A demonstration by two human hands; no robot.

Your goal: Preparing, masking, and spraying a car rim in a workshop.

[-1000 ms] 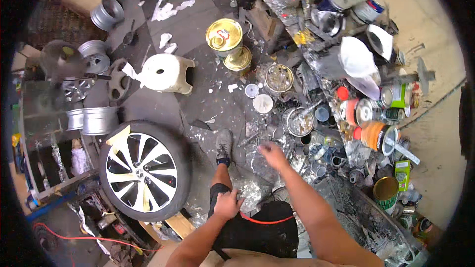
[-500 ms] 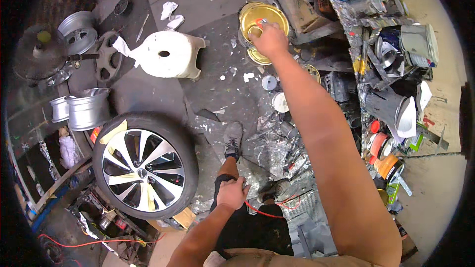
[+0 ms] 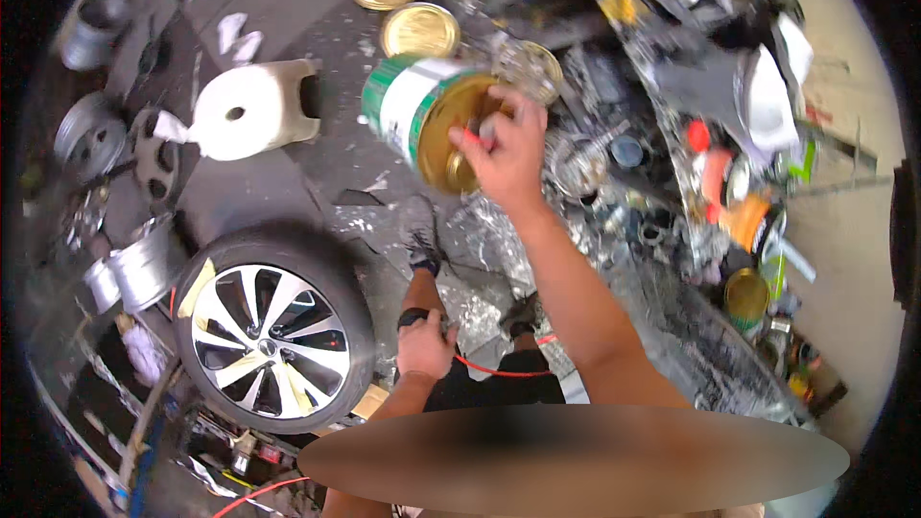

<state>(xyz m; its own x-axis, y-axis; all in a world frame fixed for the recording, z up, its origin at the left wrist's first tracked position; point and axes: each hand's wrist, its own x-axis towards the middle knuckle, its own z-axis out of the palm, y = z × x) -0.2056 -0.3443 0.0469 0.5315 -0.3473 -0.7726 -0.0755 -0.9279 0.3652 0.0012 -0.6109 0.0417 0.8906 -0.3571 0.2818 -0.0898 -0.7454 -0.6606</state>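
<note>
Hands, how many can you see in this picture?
2: the right hand holds a green-and-white can, and the left hand is by the left leg. No other hands show.

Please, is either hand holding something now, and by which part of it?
The right hand holds the green-and-white can by its gold top end; blur hides the exact grip. The left hand rests on the leg, nothing visible in it.
</note>
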